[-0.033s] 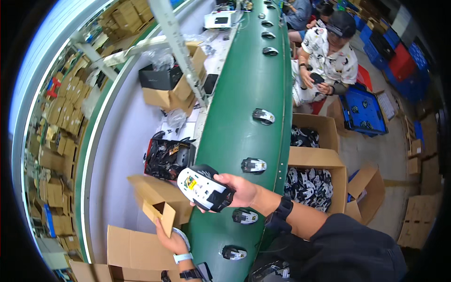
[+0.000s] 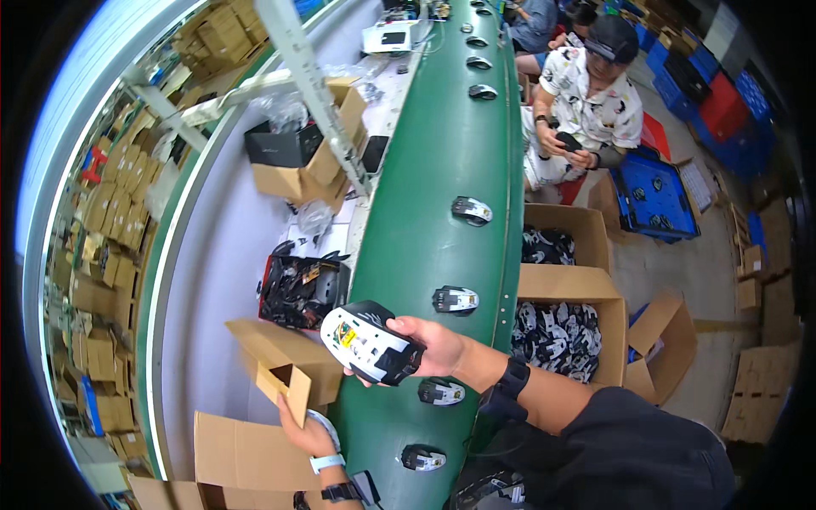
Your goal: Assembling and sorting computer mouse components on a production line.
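My right hand (image 2: 437, 347) holds a computer mouse (image 2: 365, 342) above the green conveyor belt (image 2: 416, 178). The mouse is white and black, tilted, with a yellow label inside an opening in its white shell. My left hand (image 2: 309, 435) is at the lower left, gripping the edge of a brown cardboard box (image 2: 319, 365) by its folded flap; some of its fingers are hidden behind the cardboard. Close to my right hand, similar mice lie on the belt: one just beyond it (image 2: 456, 300), one just below it (image 2: 441, 392) and one nearer to me (image 2: 422, 457).
Right of the belt stand cardboard boxes (image 2: 568, 280) filled with mouse parts. A co-worker (image 2: 591, 93) sits beyond them, holding a dark object, beside a blue crate (image 2: 633, 223). Left are a bin of black parts (image 2: 302, 293), an open carton (image 2: 242, 450) and a metal post (image 2: 310, 85).
The view has shifted slightly, and the co-worker's head has lifted a little. My right hand keeps its hold on the mouse; my left hand stays at the cardboard.
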Tool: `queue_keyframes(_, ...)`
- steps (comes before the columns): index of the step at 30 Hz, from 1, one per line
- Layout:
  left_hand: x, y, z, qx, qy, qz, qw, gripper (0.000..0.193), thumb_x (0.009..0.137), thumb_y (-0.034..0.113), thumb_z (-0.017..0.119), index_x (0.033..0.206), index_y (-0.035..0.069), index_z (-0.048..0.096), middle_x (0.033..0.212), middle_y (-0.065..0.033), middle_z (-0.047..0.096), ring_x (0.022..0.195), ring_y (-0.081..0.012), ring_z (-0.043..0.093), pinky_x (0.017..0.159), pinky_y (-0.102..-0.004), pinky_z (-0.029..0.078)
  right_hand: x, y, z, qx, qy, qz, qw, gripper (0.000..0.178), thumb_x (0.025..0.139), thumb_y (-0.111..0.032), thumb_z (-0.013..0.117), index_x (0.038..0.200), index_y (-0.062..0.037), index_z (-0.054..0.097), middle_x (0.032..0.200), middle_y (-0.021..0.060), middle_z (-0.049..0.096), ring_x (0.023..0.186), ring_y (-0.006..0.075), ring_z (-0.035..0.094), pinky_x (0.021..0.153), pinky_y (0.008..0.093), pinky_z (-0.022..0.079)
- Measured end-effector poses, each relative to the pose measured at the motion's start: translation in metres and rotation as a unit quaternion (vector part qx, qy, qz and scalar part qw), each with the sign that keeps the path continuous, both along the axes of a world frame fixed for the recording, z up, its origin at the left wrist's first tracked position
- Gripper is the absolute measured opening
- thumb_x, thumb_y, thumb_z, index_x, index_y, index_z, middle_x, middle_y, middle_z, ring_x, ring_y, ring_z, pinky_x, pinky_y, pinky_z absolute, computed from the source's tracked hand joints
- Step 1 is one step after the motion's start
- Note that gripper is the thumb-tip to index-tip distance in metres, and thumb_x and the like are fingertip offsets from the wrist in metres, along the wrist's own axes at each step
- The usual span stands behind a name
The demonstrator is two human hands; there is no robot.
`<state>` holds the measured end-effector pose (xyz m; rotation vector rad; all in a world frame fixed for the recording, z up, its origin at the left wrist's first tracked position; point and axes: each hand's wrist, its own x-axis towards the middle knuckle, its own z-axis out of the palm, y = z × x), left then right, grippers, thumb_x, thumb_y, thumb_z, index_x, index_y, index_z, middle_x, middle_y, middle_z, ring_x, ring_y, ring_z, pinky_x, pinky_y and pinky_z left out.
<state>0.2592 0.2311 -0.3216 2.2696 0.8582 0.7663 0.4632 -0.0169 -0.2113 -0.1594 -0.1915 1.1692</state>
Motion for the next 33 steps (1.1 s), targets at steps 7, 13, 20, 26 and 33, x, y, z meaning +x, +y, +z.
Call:
queue_keyframes(7, 0.024, 0.026, -0.022, -0.013, 0.082, -0.006, 0.997, 0.065, 0.082, -0.012, 0.047, 0.145, 0.003, 0.043, 0.139, -0.0255, 0.052, 0.125, -0.0384, 0.053, 0.106, -0.0393, 0.039, -0.004, -0.036, 0.003, 0.09, 0.058, -0.081, 0.991, 0.06, 0.099, -0.036, 0.05, 0.145, -0.003, 0.035, 0.134, 0.0211, 0.054, 0.119, 0.0337, 0.057, 0.099, 0.0446, 0.049)
queue_keyframes(13, 0.012, 0.005, -0.011, -0.08, 0.183, 0.029, 0.979, 0.067, 0.091, 0.006, 0.054, 0.152, 0.008, 0.027, 0.134, -0.0272, 0.055, 0.122, -0.042, 0.055, 0.103, -0.0429, 0.042, -0.007, -0.052, 0.001, 0.097, 0.096, -0.127, 0.982, 0.065, 0.09, -0.029, 0.058, 0.149, -0.0217, 0.031, 0.136, 0.0213, 0.05, 0.121, 0.0418, 0.054, 0.101, 0.0511, 0.046)
queue_keyframes(20, -0.028, -0.01, -0.011, -0.108, 0.136, 0.059, 0.983, 0.062, 0.092, 0.007, 0.046, 0.15, 0.003, 0.026, 0.136, -0.0317, 0.047, 0.119, -0.0418, 0.055, 0.101, -0.0448, 0.042, -0.009, -0.07, -0.001, 0.108, 0.089, -0.165, 0.976, 0.066, 0.076, -0.004, 0.063, 0.134, -0.0284, 0.046, 0.14, 0.0243, 0.045, 0.127, 0.0479, 0.047, 0.105, 0.0561, 0.042)
queue_keyframes(26, -0.059, -0.072, 0.041, -0.148, 0.038, -0.044, 0.987, 0.046, 0.095, 0.009, 0.042, 0.14, -0.003, 0.038, 0.137, -0.0237, 0.047, 0.119, -0.0296, 0.054, 0.101, -0.0378, 0.042, 0.0, -0.11, -0.061, -0.04, 0.109, -0.356, 0.927, 0.052, 0.082, 0.009, 0.06, 0.123, -0.0169, 0.043, 0.134, 0.0184, 0.048, 0.12, 0.0336, 0.056, 0.106, 0.0459, 0.047)
queue_keyframes(33, -0.11, -0.152, 0.128, -0.285, 0.143, -0.028, 0.947, 0.024, 0.101, 0.014, 0.046, 0.115, -0.001, 0.058, 0.09, -0.0075, 0.058, 0.077, -0.016, 0.053, 0.073, -0.0306, 0.047, 0.0, -0.167, -0.111, -0.106, 0.259, -0.378, 0.882, 0.033, 0.092, -0.014, 0.065, 0.118, 0.0003, 0.053, 0.112, 0.0164, 0.059, 0.109, 0.0316, 0.06, 0.1, 0.046, 0.051)
